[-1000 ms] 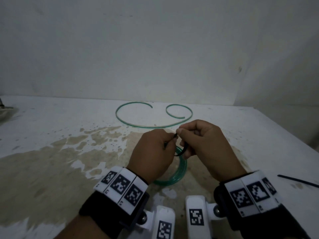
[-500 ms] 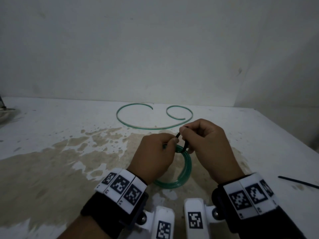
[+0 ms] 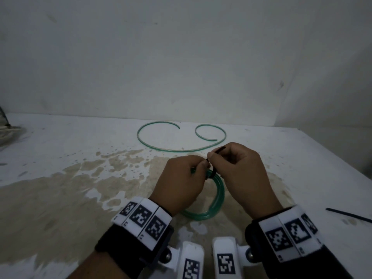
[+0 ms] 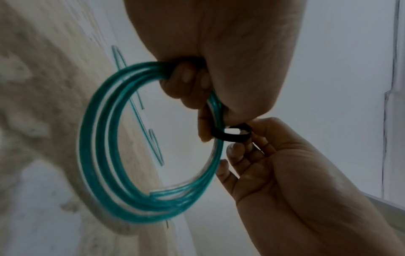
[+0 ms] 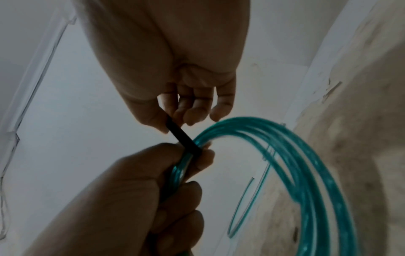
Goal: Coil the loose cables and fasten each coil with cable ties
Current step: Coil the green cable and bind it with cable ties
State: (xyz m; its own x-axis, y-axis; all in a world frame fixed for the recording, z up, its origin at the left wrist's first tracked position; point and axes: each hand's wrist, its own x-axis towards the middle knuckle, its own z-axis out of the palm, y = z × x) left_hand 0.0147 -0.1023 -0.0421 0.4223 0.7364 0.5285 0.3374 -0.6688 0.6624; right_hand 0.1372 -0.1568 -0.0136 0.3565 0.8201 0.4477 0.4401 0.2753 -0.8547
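My left hand [image 3: 181,182] grips the coiled green cable [image 3: 218,195] at its top, fingers [image 4: 186,81] curled round the bunched strands, the coil hanging just above the stained middle of the worktop [image 3: 60,158]. My right hand [image 3: 239,172] pinches the tail of a black cable tie [image 4: 232,135] looped round those strands, right beside my left fingertips. A second, uncoiled green cable [image 3: 161,147] lies near the worktop's far edge, and a spare black tie [image 3: 348,215] lies by its right edge.

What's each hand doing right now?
Left hand: grips the green cable coil.
Right hand: pinches the black cable tie looped round the coil.
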